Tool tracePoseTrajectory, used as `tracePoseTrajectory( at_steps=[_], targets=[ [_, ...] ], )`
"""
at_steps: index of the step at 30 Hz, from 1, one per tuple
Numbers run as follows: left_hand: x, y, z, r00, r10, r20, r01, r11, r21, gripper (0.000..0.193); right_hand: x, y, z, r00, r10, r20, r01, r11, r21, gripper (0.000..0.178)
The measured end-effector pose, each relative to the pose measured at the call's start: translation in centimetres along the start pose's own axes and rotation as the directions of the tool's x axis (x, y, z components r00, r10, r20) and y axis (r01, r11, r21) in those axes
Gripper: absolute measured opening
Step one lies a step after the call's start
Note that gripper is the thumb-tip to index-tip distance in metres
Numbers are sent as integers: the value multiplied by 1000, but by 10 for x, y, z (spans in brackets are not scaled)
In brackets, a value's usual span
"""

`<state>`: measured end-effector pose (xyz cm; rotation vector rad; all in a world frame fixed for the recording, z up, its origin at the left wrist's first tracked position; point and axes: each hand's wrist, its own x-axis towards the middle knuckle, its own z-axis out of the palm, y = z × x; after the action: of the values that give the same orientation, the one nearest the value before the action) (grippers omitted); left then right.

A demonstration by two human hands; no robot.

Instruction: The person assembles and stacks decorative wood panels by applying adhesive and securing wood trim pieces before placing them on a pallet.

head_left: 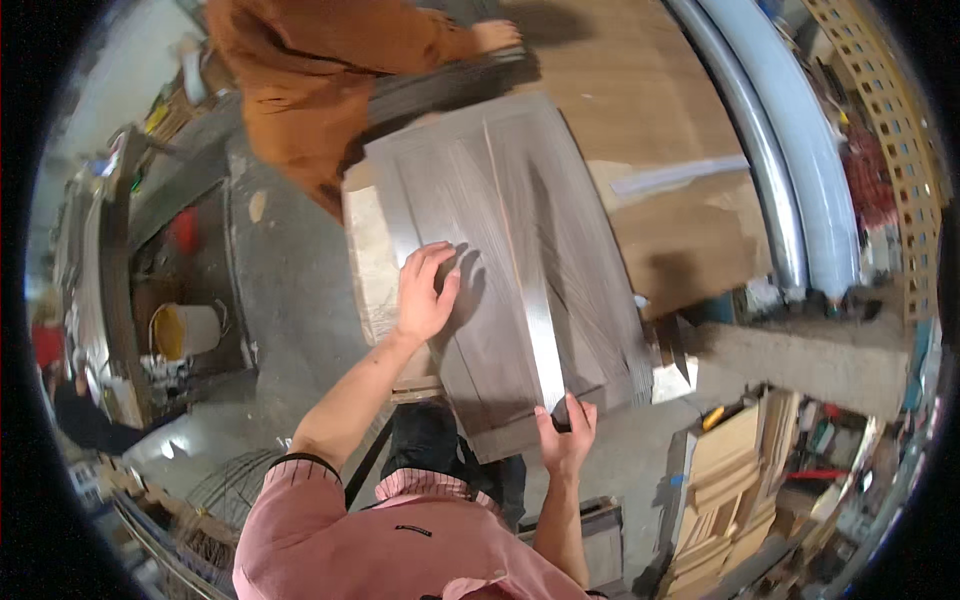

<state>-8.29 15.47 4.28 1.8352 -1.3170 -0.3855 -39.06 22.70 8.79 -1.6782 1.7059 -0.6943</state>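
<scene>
A grey wood-grain panel (455,300) with a raised border lies on a pale stack in front of me. My right hand (567,435) is at the panel's near edge, thumb and fingers closed on the near end of a long, shiny metal strip (541,340). The strip runs away from me across the panel and thins toward the far side; blur hides its markings, if any. Over the panel's left part is my left hand (428,290), empty, its fingers loosely bent and apart. Its shadow falls on the panel beside it.
Across the panel stands a person in orange-brown clothes (310,90), one hand (497,37) on the far surface. Brown board (690,240) and wrapped rolls (815,150) lie at the right. Stacked wood pieces (725,490) stand lower right, a white bucket (190,331) at left.
</scene>
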Motion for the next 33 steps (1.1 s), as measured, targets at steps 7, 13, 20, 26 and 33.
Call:
tracePoseTrajectory(
  at_steps=[7, 13, 20, 26, 33],
  targets=[
    [31, 85, 99, 860, 342, 380, -341, 937, -71, 28, -14, 15, -53, 970, 234, -60, -197, 909, 368, 42],
    [71, 158, 236, 631, 77, 772, -448, 849, 281, 51, -61, 51, -96, 864, 409, -293, -238, 845, 478, 36],
    [87, 171, 305, 466, -298, 833, -423, 752, 506, 48, -84, 82, -119, 820, 473, -323, -201, 766, 611, 32],
    [85, 177, 325, 488, -316, 814, -414, 737, 534, 45, -86, 121, -135, 816, 443, -370, -188, 811, 555, 41],
    [89, 176, 270, 845, 68, 531, 11, 989, -144, 35, -74, 127, -140, 815, 450, -365, -164, 784, 599, 37]
  ],
)
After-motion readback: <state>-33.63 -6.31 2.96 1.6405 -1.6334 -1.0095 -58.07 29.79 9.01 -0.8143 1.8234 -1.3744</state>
